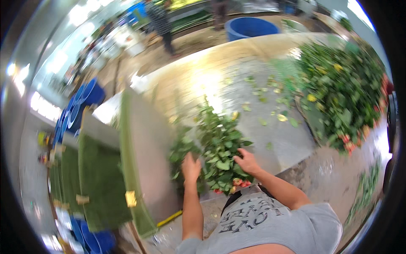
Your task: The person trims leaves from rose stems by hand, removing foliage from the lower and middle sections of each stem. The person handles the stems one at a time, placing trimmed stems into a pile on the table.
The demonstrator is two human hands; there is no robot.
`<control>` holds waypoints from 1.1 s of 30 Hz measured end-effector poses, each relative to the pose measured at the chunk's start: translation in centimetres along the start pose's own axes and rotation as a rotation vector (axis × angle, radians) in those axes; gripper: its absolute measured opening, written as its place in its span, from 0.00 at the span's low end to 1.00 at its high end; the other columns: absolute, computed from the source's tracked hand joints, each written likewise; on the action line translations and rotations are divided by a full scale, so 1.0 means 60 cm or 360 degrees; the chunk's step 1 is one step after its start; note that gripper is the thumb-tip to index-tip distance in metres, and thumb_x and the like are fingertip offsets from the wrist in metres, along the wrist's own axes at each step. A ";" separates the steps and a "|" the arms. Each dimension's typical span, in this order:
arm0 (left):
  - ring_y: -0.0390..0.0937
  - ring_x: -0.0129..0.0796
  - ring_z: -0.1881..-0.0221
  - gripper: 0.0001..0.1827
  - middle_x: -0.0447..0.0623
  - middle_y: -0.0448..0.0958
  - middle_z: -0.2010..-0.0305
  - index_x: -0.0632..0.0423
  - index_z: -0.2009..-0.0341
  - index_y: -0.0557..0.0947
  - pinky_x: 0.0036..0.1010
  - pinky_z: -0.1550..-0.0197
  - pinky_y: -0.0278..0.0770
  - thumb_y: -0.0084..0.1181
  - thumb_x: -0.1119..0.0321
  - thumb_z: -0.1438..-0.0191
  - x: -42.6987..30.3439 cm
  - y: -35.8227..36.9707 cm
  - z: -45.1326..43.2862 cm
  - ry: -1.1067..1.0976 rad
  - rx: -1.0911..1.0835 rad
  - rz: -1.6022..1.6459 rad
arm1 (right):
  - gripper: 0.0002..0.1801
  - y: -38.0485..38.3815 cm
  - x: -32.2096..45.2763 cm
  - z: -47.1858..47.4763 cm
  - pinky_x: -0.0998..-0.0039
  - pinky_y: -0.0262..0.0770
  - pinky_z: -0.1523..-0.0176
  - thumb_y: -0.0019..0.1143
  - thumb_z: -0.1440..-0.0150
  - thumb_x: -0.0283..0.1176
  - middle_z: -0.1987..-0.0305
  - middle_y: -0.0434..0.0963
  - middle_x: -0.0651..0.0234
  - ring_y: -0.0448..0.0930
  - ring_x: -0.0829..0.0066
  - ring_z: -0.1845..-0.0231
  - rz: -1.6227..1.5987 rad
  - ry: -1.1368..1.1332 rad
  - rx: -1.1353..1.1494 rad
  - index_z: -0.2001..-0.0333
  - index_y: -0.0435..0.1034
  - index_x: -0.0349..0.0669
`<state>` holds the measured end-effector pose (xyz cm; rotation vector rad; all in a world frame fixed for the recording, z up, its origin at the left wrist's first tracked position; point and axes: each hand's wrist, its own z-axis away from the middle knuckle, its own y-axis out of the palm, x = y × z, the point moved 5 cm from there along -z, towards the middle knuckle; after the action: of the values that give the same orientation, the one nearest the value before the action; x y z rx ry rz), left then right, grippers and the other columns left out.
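Observation:
A bunch of leafy roses point(222, 155) lies on the metal-topped table point(272, 149) before me, its coral blooms close to my waist. At the bunch's right side, my right hand point(248, 162) rests against the leaves with thumb and fingers apart. My left hand point(191, 166) is between this bunch and a blurred group of green leafy stems point(180, 147) at the left. Part of that hand's grip is hidden, so whether it holds a stem is unclear.
An upright panel with green fabric edging point(128, 152) stands close to my left, more green-covered panels point(98, 177) beyond. A large rose pile point(342, 92) lies right. Loose leaves point(282, 117) dot the tabletop. Blue buckets point(92, 92), a blue tub point(252, 28) and a person point(160, 22) are farther off.

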<state>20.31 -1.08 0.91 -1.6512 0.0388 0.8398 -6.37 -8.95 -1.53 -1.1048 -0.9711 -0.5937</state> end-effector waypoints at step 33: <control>0.68 0.37 0.47 0.31 0.46 0.71 0.47 0.46 0.39 0.64 0.38 0.49 0.67 0.51 0.48 0.43 -1.065 0.817 0.052 -0.0458 0.1775 0.1999 | 0.23 -1.132 -0.195 -0.059 0.49 0.71 0.59 0.53 0.47 0.41 0.60 0.76 0.53 0.77 0.52 0.60 0.1528 0.0706 -0.0675 0.52 0.65 0.39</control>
<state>-50.85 -38.27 -6.22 -0.2795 1.2045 1.5500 -65.56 -37.71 19.27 -1.5590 0.1310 -0.2167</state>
